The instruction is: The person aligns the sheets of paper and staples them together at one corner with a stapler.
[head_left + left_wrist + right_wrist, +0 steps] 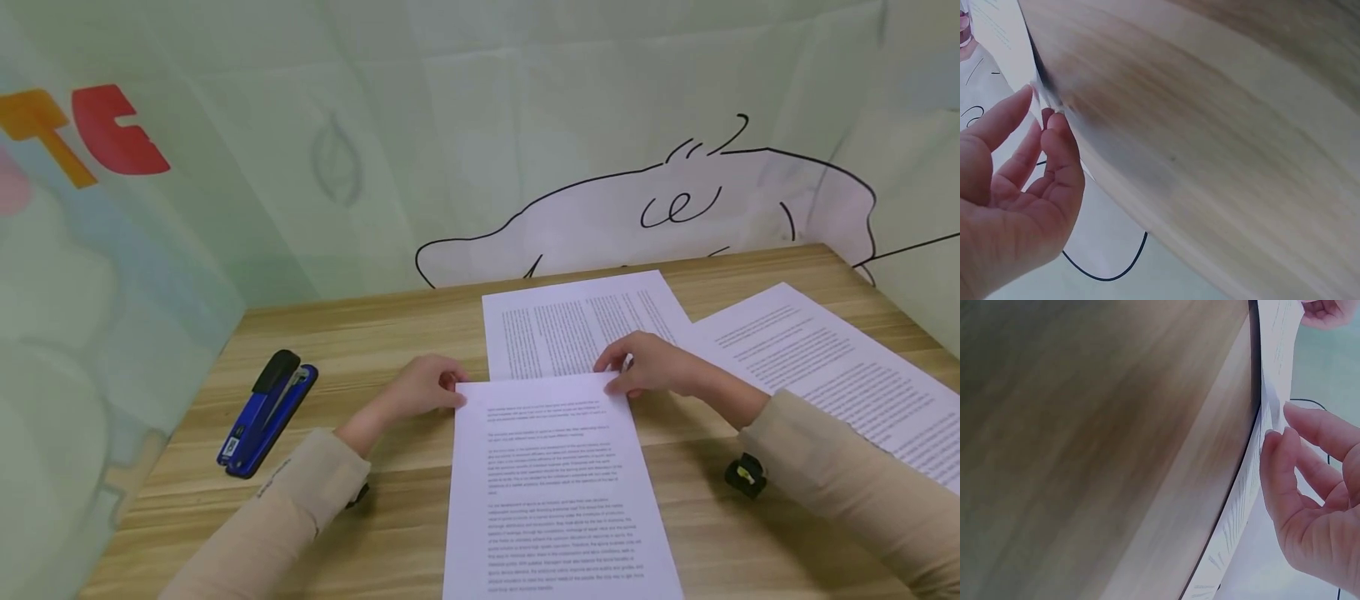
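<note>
Places are logged from the blue stapler (255,421), which lies on the wooden table (405,517) with its black-topped end away from the person. The held sheet (551,492), printed in paragraphs, is well to the right of the stapler. The left hand (423,387), on the side nearer the stapler, pinches 1 top corner between thumb and fingers; the right hand (652,364) grips the corner farther from the stapler likewise. Whether more than 1 page is in the grip cannot be told.

There are 2 further papers: a column-printed sheet (585,321), right of the stapler and partly covered in the head view by the held sheet's top edge, and a loose sheet (817,367), farthest right of the stapler.

Finding on method: the pinch should be light and equal at both corners, as thin paper would likely crease under a hard thumb. The top edge is best held level and lightly taut; slack would probably let it bow. Both wrists should shift together to avoid skew. (The right sleeve (817,458) crosses in front of the loose sheet; carried low, it could drag that page.)
</note>
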Tool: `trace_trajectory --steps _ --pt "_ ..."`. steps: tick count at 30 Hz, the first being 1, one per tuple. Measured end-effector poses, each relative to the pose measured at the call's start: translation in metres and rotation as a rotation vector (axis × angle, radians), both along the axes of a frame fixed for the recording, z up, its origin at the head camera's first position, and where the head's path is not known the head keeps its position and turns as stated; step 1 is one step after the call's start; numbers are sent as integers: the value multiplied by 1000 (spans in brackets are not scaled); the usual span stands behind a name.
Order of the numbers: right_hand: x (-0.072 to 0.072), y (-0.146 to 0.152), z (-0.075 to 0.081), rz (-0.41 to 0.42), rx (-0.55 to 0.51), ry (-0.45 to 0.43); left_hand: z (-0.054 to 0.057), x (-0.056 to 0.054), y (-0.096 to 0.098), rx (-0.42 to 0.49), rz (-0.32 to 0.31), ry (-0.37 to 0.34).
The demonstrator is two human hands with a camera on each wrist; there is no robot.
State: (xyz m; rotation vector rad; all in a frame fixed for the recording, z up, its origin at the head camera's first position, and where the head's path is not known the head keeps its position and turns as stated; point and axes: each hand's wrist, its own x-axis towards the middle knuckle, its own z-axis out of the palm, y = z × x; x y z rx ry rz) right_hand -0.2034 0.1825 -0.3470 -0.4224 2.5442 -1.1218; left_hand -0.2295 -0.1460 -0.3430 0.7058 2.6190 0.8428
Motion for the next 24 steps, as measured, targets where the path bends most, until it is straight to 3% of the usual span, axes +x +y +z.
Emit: trace_trajectory --steps 10,15,24 --pt "-3 13 3 -34 13 -9 3 -6 1 -6 95 -9" --pt "-5 21 8 -27 35 20 5 -15 5 87 136 -71" --pt "-10 45 19 -61 48 52 14 -27 21 322 252 -248"
